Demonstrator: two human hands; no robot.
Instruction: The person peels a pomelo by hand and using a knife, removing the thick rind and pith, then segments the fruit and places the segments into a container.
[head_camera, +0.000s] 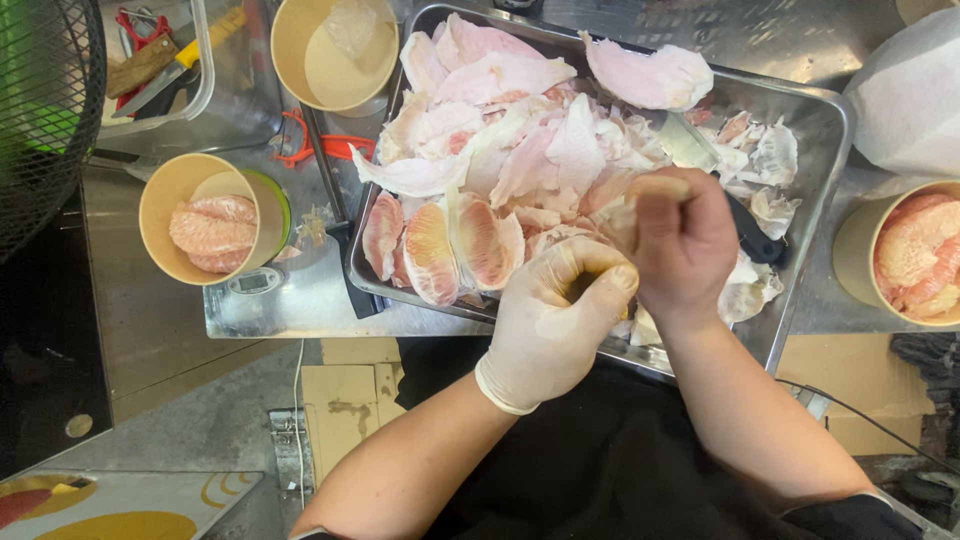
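Peeling step: my gloved left hand (552, 322) grips a pomelo segment (612, 212); my right hand (683, 243) is closed on the knife (720, 180) over the tray (825, 130). Next: probably strip the membrane cleanly.

Lying under everything, a scratched stainless steel counter (150, 290), catching dull overhead light. Showing below its edge, a grey concrete floor (200, 420) with flattened cardboard (350, 400) spread on it and a white cable (297, 420) trailing down. Standing at far left, a black wire fan guard (45, 110).
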